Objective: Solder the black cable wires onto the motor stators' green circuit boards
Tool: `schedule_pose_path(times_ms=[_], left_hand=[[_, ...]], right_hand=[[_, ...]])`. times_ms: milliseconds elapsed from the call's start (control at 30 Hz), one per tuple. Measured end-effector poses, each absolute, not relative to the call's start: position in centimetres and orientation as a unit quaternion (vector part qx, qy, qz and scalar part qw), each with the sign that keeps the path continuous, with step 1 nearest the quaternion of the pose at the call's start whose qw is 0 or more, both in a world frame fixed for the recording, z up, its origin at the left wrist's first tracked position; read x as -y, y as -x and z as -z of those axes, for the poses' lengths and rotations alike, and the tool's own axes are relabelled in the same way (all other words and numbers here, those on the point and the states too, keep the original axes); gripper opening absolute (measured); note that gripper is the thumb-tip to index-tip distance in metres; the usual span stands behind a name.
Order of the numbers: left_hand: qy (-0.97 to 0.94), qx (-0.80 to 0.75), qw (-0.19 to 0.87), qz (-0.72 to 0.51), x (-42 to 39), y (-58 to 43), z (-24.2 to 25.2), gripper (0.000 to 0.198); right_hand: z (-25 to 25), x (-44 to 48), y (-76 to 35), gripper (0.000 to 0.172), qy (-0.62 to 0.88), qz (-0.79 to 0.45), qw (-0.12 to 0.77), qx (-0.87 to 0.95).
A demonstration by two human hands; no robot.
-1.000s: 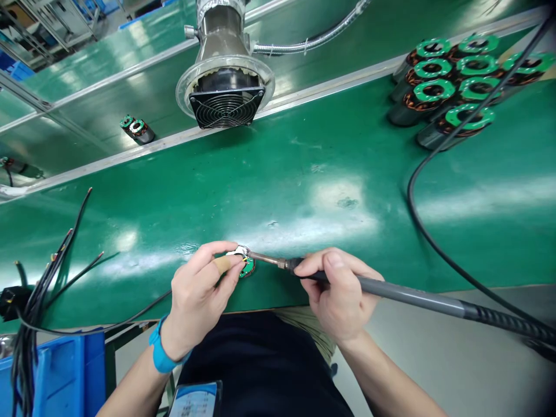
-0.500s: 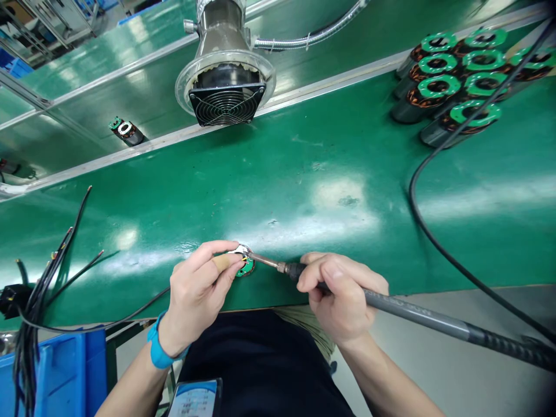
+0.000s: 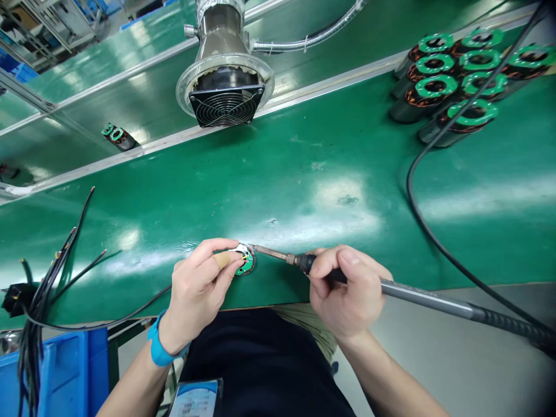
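My left hand (image 3: 197, 292) pinches a small round green circuit board (image 3: 245, 262) with wires at the near edge of the green bench (image 3: 304, 191). A tan finger cot covers one fingertip, and a blue wrist strap circles the wrist. My right hand (image 3: 347, 289) is closed around the grey handle of a soldering iron (image 3: 408, 294). Its metal tip reaches left to the top edge of the board. The iron's black cord (image 3: 417, 214) loops away to the right.
A fume extractor fan (image 3: 225, 95) hangs over the bench's far side. Several motor stators with green ring boards (image 3: 452, 81) stand at the back right. One stator (image 3: 116, 136) lies on the conveyor beyond the rail. Black wires (image 3: 47, 272) and a blue bin (image 3: 65, 370) sit at the left.
My right hand has drawn slightly right and the iron's tip has lifted to the board's top edge. The lone stator on the conveyor has drifted left.
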State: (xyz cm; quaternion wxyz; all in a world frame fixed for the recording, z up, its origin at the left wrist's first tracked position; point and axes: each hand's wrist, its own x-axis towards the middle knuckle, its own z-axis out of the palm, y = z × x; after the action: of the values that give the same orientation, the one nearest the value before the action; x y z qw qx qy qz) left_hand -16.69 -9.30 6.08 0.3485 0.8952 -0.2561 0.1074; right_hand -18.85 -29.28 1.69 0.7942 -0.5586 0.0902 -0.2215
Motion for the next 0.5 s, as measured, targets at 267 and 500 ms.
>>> schedule_pose_path(times_ms=[267, 500], left_hand=[[-0.894, 0.259, 0.354, -0.092, 9.23, 16.52, -6.12, 0.01], [-0.892, 0.256, 0.36, -0.098, 9.22, 17.1, -5.66, 0.01]], right_hand=[[-1.63, 29.19, 18.82, 0.04, 0.552, 0.229, 0.797, -0.084], [-1.93, 29.36, 19.1, 0.034, 0.605, 0.274, 0.744, -0.074]])
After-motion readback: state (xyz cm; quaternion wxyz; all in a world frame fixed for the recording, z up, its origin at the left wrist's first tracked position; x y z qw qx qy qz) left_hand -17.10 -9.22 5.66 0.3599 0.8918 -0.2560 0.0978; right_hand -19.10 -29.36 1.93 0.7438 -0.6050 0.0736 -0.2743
